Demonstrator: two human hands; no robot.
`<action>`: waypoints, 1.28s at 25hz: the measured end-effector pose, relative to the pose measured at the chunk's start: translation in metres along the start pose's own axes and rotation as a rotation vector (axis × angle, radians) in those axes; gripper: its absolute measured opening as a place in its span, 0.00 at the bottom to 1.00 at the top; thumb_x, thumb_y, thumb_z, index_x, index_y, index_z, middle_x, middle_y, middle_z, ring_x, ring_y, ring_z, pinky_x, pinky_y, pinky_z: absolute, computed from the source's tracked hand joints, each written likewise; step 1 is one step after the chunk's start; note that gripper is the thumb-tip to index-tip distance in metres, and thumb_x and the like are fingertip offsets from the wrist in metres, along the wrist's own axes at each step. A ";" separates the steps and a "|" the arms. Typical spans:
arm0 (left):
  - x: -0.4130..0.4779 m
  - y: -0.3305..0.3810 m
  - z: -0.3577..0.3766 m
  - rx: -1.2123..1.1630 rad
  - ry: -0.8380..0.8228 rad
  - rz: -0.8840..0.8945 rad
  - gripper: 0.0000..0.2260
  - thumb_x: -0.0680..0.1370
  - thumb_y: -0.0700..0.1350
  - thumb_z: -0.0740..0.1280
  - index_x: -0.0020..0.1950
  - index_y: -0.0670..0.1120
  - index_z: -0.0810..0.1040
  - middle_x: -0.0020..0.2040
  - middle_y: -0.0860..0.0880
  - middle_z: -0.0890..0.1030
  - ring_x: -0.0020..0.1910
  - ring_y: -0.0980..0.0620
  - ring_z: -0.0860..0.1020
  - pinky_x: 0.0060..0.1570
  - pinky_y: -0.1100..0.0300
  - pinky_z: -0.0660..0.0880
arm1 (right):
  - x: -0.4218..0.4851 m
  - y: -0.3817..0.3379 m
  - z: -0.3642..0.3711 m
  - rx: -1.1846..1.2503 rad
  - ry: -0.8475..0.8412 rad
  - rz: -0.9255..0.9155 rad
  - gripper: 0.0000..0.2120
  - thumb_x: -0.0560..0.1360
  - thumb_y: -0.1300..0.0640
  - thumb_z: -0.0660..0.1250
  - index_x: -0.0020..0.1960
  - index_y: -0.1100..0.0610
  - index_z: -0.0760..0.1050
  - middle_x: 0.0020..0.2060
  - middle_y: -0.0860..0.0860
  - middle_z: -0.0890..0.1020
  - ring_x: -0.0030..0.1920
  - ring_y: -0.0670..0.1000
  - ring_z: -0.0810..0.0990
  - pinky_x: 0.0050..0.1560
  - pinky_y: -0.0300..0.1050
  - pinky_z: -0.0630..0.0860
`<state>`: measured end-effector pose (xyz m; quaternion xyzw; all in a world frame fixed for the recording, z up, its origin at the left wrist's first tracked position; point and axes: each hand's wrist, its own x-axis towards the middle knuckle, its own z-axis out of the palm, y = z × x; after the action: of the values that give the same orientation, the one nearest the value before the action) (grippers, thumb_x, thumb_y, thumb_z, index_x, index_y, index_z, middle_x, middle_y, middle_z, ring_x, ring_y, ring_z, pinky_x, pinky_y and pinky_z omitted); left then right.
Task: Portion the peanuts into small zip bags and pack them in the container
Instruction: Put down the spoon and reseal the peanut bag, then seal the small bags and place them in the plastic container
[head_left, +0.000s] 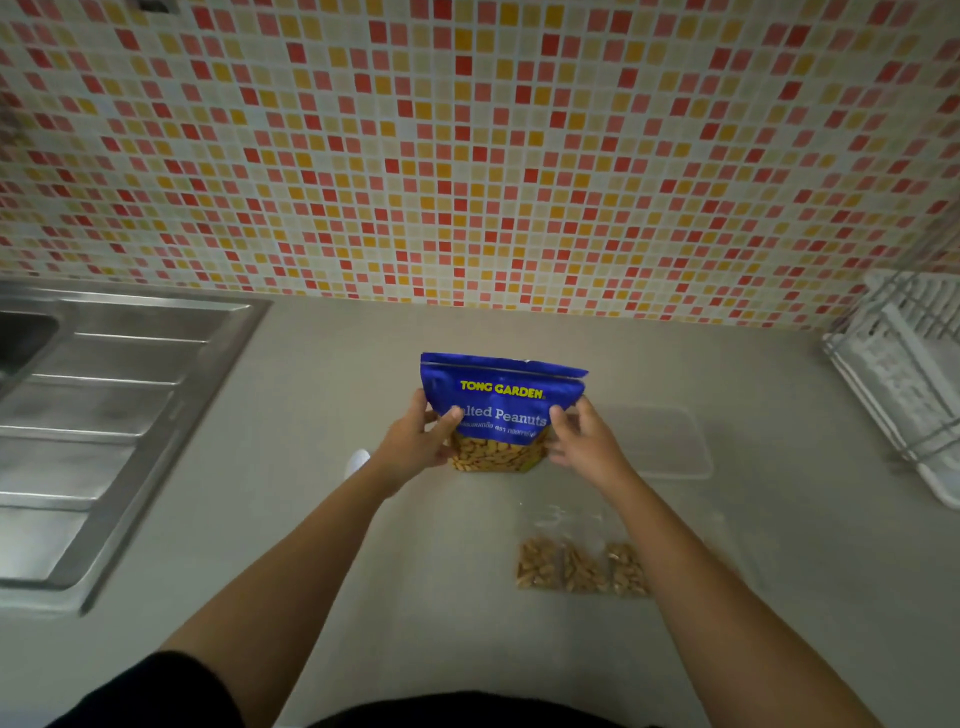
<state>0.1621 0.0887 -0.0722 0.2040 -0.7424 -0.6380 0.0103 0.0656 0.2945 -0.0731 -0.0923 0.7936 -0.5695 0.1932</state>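
Observation:
A blue pouch of salted peanuts (501, 400) stands upright on the grey counter (332, 519), its top edge open. My left hand (415, 441) grips its left side with the thumb across the front. My right hand (584, 441) holds its right side, fingers curled around the edge. Three small zip bags of peanuts (582, 566) lie side by side on the counter nearer to me, under my right forearm. A clear plastic container (670, 441) sits just right of the pouch, behind my right hand.
A steel sink with drainboard (104, 415) fills the left. A white dish rack (904, 374) stands at the far right. A small white object (357, 461) peeks out behind my left wrist. A mosaic tile wall (467, 156) backs the counter.

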 end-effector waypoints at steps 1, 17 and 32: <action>0.003 0.000 0.003 -0.011 0.018 0.002 0.17 0.78 0.51 0.63 0.64 0.53 0.64 0.60 0.44 0.76 0.47 0.43 0.82 0.41 0.57 0.81 | 0.001 -0.001 0.003 0.038 0.005 0.011 0.09 0.79 0.52 0.59 0.59 0.50 0.67 0.53 0.55 0.78 0.48 0.56 0.81 0.46 0.49 0.79; 0.207 0.068 -0.019 -0.145 -0.054 -0.056 0.20 0.79 0.48 0.61 0.70 0.48 0.59 0.68 0.47 0.70 0.59 0.48 0.74 0.53 0.46 0.78 | 0.192 -0.062 -0.002 0.119 0.103 0.010 0.15 0.80 0.54 0.58 0.65 0.57 0.67 0.58 0.58 0.76 0.53 0.61 0.80 0.45 0.51 0.79; 0.189 0.050 -0.018 -0.216 0.163 -0.121 0.30 0.78 0.48 0.64 0.75 0.42 0.54 0.74 0.41 0.60 0.61 0.46 0.74 0.44 0.64 0.76 | 0.167 -0.054 -0.005 -0.226 0.131 -0.038 0.19 0.79 0.53 0.60 0.66 0.62 0.67 0.59 0.58 0.78 0.60 0.55 0.76 0.55 0.40 0.67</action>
<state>-0.0208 0.0172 -0.0675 0.2975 -0.6525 -0.6948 0.0541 -0.0920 0.2198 -0.0545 -0.0911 0.8618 -0.4849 0.1182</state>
